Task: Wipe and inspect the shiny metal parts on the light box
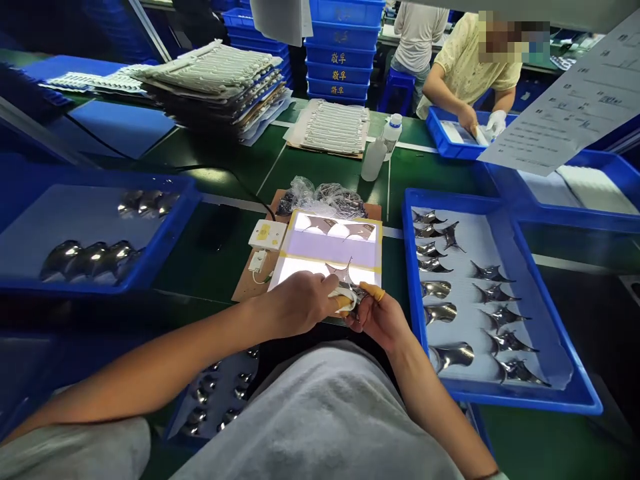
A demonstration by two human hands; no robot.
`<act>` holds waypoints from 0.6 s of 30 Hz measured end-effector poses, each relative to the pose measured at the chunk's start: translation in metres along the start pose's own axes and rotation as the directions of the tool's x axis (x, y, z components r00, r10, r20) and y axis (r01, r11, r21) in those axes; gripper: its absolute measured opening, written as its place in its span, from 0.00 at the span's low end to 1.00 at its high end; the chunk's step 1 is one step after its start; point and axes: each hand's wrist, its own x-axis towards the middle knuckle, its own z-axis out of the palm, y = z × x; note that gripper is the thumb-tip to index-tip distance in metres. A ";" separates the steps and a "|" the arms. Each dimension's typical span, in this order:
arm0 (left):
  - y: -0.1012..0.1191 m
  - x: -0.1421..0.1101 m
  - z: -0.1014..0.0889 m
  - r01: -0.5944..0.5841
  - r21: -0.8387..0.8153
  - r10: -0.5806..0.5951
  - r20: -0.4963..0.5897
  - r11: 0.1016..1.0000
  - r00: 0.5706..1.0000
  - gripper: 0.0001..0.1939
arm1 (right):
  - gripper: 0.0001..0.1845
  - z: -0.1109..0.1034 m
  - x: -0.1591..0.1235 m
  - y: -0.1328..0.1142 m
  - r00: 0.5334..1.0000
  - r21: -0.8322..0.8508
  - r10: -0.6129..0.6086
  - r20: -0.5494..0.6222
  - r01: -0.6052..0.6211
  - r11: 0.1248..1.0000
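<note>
Over the front of a lit panel (330,250), my two hands meet around a shiny, curved metal part (359,293). My right hand (383,321) grips it from the right, a yellow finger cot on one fingertip. Coming from the left, my left hand (303,303) is closed, fingers bent, pressing a folded white cloth (345,298) against the part; it too has a yellow finger cot. A pointed, thin shape (341,270) shows just beyond the fingers on the bright surface; whether it belongs to the held part I cannot tell.
On the right, a blue tray (575,363) holds several shiny metal parts; another blue tray (175,230) is at left. Behind the panel lie clear plastic bags (330,199). Bottles (374,160), stacked sheets (215,77) and a co-worker (465,67) are farther back.
</note>
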 end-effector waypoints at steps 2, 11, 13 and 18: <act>-0.003 -0.003 0.002 0.015 0.018 -0.015 -0.006 1.000 1.000 0.16 | 0.30 0.001 0.000 0.000 1.000 0.014 0.002 0.001 -0.002 1.000; 0.003 0.004 -0.004 -0.084 0.091 0.086 -0.023 0.992 0.996 0.15 | 0.33 0.004 -0.001 -0.002 0.999 -0.025 0.010 0.035 -0.009 1.000; 0.000 0.001 -0.004 -0.050 0.094 0.052 -0.012 0.994 0.999 0.16 | 0.32 0.001 -0.001 -0.002 0.999 -0.017 0.027 0.023 -0.027 1.000; 0.000 0.002 -0.002 -0.084 0.081 0.084 0.003 0.993 0.996 0.11 | 0.34 0.000 0.002 0.001 0.999 -0.026 0.017 0.042 -0.016 1.000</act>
